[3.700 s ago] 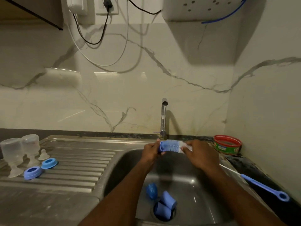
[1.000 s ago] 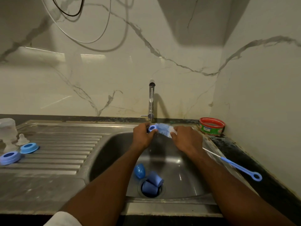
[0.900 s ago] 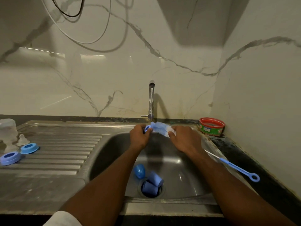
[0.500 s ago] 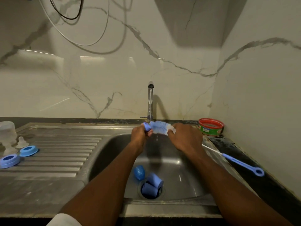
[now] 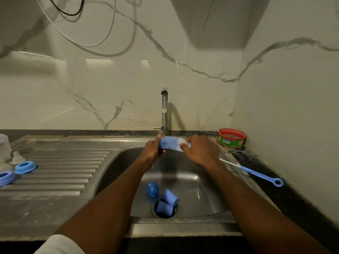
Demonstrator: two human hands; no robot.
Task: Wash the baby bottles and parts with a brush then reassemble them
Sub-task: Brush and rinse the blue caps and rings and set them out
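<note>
Both hands on the brush [image 5: 171,143], right under the tap [image 5: 164,110], over the sink [image 5: 207,182].

The left hand [image 5: 152,150] curls round the tip of the blue-and-white bristle head, the right hand [image 5: 200,150] grips the other end of the head, and the wire stem and blue handle [image 5: 260,176] run out past the right wrist, over the sink's right rim, ending in a loop. Down in the basin, a blue egg-shaped piece [image 5: 152,189] lies just beside the drain [image 5: 164,208], and two blue caps [image 5: 167,202] sit touching, one in the drain opening, the other leaning on its rim. Out on the drainboard [image 5: 60,167] at the left: two blue rings [image 5: 16,171], a clear teat [image 5: 16,157], a clear bottle [image 5: 4,145] cut by the edge. Far right corner, a red-rimmed tub [image 5: 232,138]; its contents are hard to make out.
</note>
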